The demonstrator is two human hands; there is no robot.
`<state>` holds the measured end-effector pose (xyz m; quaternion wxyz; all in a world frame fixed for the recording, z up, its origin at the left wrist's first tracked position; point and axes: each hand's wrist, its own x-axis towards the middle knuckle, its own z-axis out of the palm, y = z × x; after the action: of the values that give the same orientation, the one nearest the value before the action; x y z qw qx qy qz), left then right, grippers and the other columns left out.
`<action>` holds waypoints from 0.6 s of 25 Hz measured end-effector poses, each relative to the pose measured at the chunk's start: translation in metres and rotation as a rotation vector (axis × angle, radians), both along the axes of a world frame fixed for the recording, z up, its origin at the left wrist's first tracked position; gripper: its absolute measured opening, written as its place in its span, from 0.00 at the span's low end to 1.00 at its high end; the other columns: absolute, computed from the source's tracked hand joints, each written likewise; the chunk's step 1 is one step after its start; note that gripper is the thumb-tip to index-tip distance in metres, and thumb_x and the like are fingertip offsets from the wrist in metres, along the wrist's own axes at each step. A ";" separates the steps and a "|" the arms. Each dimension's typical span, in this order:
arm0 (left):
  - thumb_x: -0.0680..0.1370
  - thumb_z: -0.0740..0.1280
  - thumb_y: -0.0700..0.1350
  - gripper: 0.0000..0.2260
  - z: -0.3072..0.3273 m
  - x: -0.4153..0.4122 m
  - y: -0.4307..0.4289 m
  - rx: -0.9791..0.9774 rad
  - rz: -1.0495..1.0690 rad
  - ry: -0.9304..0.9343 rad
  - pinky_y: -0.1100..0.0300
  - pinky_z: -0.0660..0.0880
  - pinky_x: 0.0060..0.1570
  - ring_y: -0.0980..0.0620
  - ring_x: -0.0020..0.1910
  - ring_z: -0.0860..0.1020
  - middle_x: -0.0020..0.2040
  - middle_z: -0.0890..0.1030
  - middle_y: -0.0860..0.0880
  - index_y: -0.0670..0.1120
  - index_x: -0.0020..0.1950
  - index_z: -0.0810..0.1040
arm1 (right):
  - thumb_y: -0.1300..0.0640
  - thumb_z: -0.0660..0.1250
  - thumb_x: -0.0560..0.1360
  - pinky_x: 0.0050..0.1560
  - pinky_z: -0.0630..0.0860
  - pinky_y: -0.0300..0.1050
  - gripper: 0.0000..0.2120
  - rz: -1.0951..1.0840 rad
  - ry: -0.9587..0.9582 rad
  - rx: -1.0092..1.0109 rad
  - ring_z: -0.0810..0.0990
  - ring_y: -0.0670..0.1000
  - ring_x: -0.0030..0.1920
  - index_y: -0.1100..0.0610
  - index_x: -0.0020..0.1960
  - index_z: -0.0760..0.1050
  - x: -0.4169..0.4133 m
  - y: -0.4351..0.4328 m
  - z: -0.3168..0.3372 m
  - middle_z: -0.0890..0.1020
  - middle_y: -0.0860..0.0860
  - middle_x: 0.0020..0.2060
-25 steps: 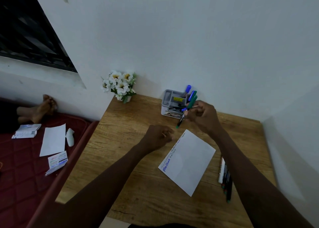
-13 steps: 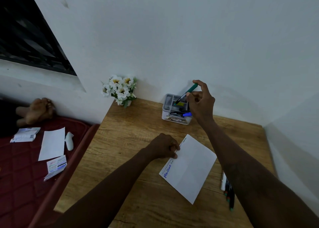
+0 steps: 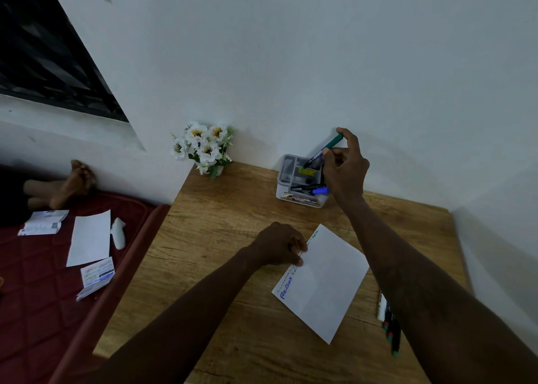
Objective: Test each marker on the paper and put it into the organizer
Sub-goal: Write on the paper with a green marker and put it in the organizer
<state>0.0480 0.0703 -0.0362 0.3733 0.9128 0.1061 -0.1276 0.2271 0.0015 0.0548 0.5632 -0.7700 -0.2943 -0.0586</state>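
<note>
Your right hand: raised at 12 o'clock from the paper, over the organizer's right side; thumb and fingers pinch the green marker.
Green marker: tilted, its upper end pointing to 2 o'clock under your fingertip, its lower end dipping into the organizer's open top; you cannot tell which compartment it enters.
Organizer: grey-white box at the table's far edge by the wall; a blue marker and dark pens lie across its front section.
Your left hand: fingers curled into a fist, knuckles up, fingertips resting on the paper's 10 o'clock edge; no pinch is visible.
Paper: flat on the table, turned diagonally, with blue and dark scribbles along its left edge.
Waiting markers: a row lying at 3 o'clock from the paper, partly hidden by your right forearm.
Flowers: white bunch at 11 o'clock, at the table's far left corner.
</note>
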 end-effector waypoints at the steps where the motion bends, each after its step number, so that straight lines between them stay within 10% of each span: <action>1: 0.68 0.80 0.50 0.18 -0.001 0.000 0.000 -0.002 0.001 0.000 0.57 0.79 0.47 0.59 0.44 0.79 0.50 0.84 0.53 0.52 0.56 0.84 | 0.60 0.71 0.78 0.48 0.81 0.32 0.23 -0.013 -0.009 0.010 0.85 0.41 0.41 0.50 0.71 0.72 0.001 0.001 0.000 0.85 0.46 0.42; 12: 0.69 0.80 0.52 0.18 -0.005 0.000 0.001 0.014 -0.007 -0.016 0.60 0.77 0.46 0.59 0.45 0.80 0.51 0.85 0.54 0.53 0.57 0.84 | 0.64 0.67 0.77 0.49 0.80 0.32 0.21 0.012 -0.060 -0.208 0.85 0.48 0.40 0.55 0.69 0.78 0.012 0.000 -0.019 0.86 0.52 0.41; 15: 0.68 0.80 0.52 0.18 -0.005 0.002 0.001 0.013 -0.011 -0.004 0.59 0.78 0.47 0.58 0.45 0.80 0.50 0.85 0.54 0.53 0.57 0.84 | 0.66 0.68 0.76 0.47 0.71 0.19 0.19 -0.016 -0.033 -0.244 0.84 0.49 0.41 0.60 0.67 0.80 0.012 -0.003 -0.022 0.85 0.51 0.43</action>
<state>0.0495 0.0714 -0.0409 0.3669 0.9160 0.1012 -0.1270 0.2389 -0.0016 0.0333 0.4597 -0.8340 -0.3025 -0.0394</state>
